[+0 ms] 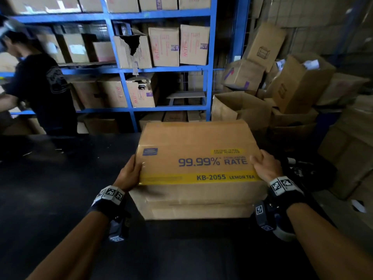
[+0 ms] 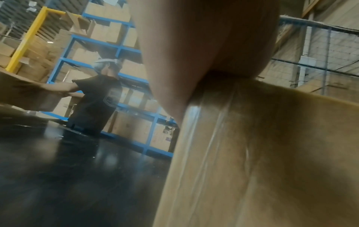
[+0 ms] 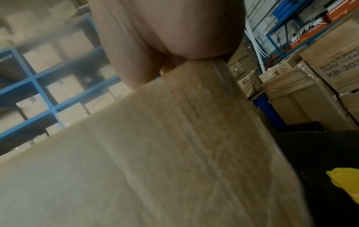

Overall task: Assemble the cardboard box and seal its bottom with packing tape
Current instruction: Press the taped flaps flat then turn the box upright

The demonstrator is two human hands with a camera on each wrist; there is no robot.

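Note:
A brown cardboard box (image 1: 193, 158) with a yellow stripe and blue print "99.99% RATE" stands squared up on the black table (image 1: 60, 199). My left hand (image 1: 131, 172) grips its left edge, thumb on the printed top face. My right hand (image 1: 264, 164) grips the right edge the same way. In the left wrist view the box's side (image 2: 262, 153) fills the right half, with a shiny strip of clear tape (image 2: 209, 138) running down near its corner under my palm (image 2: 204, 46). In the right wrist view my palm (image 3: 165, 30) rests on the box's upper edge (image 3: 174, 138).
Blue shelving (image 1: 121, 67) full of cartons stands behind the table. Another person (image 1: 40, 87) in a dark shirt works at the far left. Open and stacked cartons (image 1: 282, 87) crowd the right side. A yellow object (image 3: 343, 182) lies on the table to the right.

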